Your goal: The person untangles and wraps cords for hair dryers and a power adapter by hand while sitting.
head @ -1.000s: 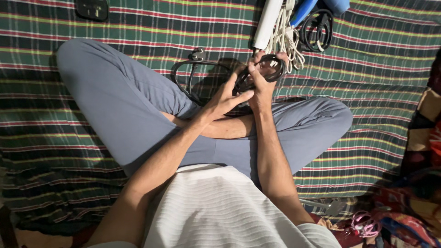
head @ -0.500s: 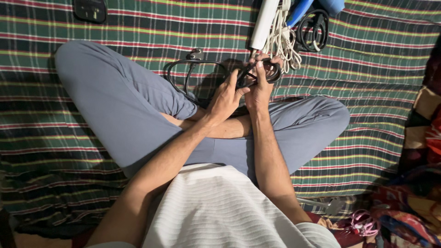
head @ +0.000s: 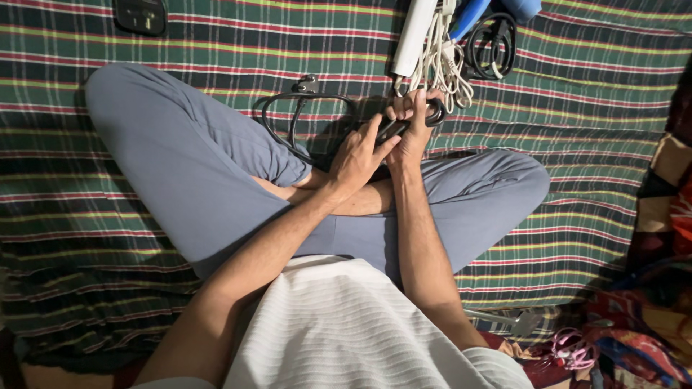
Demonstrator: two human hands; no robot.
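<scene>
I sit cross-legged in grey trousers on a green plaid blanket. My right hand grips a coiled bundle of black cable in front of my knees. My left hand closes on the same cable beside it, thumb pressed on the strand between the hands. The loose part of the black cable loops on the blanket to the left and ends in a plug.
A white power strip with bundled white cords, a blue object and another black cable coil lie beyond my hands. A black adapter sits top left. Colourful fabric and pink wire lie at right.
The open coil in my right hand has been squeezed flatter and tighter. My left hand has moved in from an open reach and closed on the cable.
</scene>
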